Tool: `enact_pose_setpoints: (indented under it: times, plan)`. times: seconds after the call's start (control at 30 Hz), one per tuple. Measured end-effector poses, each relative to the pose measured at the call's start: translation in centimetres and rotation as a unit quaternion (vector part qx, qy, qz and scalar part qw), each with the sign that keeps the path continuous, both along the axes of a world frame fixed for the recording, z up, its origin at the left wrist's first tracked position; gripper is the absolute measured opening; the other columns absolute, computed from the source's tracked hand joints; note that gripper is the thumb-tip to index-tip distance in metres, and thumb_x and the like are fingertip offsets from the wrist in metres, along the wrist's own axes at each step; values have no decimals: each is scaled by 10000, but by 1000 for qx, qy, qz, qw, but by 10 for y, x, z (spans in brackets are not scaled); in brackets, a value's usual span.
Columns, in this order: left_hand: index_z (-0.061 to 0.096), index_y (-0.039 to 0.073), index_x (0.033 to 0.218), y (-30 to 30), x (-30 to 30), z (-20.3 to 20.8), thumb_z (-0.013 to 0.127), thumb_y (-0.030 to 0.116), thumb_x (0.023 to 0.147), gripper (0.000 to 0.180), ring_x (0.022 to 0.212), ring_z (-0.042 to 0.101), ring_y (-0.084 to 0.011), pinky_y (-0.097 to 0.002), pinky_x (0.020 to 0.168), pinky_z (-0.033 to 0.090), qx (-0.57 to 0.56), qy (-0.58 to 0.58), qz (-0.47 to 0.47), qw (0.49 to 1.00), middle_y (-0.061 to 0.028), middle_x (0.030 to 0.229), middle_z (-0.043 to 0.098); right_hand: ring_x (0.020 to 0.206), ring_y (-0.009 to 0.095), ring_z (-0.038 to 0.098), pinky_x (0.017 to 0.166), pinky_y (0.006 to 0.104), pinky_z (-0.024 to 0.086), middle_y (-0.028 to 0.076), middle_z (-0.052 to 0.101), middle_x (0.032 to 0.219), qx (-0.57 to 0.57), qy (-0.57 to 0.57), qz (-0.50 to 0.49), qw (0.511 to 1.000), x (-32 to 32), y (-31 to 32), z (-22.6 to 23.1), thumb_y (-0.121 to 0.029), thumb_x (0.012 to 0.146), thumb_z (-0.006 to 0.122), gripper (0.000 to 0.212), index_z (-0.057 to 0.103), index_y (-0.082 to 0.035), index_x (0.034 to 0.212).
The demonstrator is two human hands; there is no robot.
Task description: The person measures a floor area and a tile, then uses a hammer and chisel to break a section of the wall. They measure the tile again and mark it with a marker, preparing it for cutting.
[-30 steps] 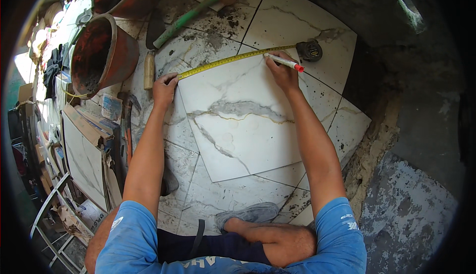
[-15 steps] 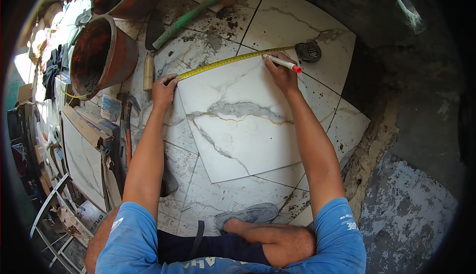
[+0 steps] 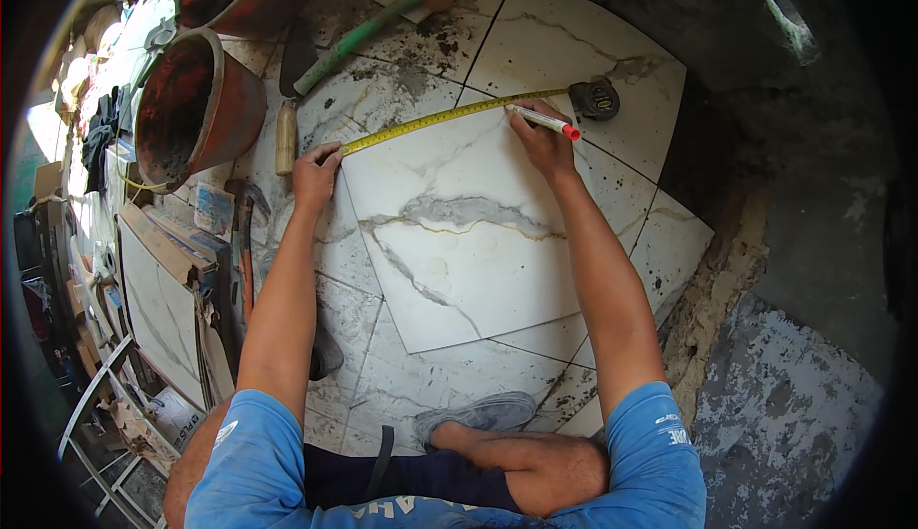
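Left hand (image 3: pixel 315 175) pinches the yellow tape blade (image 3: pixel 435 121), obscuring its end. Right hand (image 3: pixel 543 144) pinches a marker (image 3: pixel 546 121), nib indistinct. Blue shirt (image 3: pixel 251 452) bears partly cropped white lettering (image 3: pixel 409 504).

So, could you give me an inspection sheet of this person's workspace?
Surface: white, grey-veined floor tiles, dirt-specked in places.
Job's things: loose tile lying over the floor tiles; tape measure drawn out along its far edge; red-ended marker.
Clutter: two reddish buckets, green-handled tool, wooden handle, veined panel at left.
Grip: left hand holds the tape measure's end at the loose tile's corner; right hand holds the marker, tip beside the tape measure.
Cables: nothing seen for certain; a thin yellow strand near the buckets is unclear.
Surroundings: rough, broken edge at right; metal frame lower left.
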State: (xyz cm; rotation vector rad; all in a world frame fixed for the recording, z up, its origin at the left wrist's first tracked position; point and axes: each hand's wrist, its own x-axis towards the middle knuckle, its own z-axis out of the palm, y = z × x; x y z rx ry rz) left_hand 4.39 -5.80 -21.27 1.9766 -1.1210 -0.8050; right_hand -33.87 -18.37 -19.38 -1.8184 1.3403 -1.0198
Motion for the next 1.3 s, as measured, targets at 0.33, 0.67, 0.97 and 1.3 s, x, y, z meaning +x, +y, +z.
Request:
enact_pose_setpoints:
  times: [0.33,0.67,0.97,1.3]
  plan:
    - [745,6,1098,0,2,-3,710,122,887,243,908,674,-151,-267,854,510,-10,8,4,1000,-99,1005,749,666,204,644,678,310,519,100,687,764,16,-20,4,1000,0,-1,-1,-177,852,704,170,698,-26,928]
    - [744,3,1100,2,7,-7,713,114,883,245,894,669,-129,-258,829,514,7,13,14,1000,-88,995,748,711,236,692,692,304,537,109,709,799,49,-89,-17,995,-1,-1,10,-193,869,709,187,699,-36,970]
    - [729,12,1083,-5,0,0,700,83,888,210,825,619,-88,-235,775,499,24,62,8,998,-28,946,715,1138,332,603,909,444,517,81,672,1187,-33,323,-71,943,-88,-51,29,-269,848,763,413,618,-161,1220]
    - [638,53,949,4,3,18,657,85,930,41,703,503,-51,-215,635,412,27,-3,-78,997,45,793,578,1070,360,615,901,466,526,54,668,1204,13,304,-17,952,-108,-37,40,-224,823,766,441,611,-176,1233]
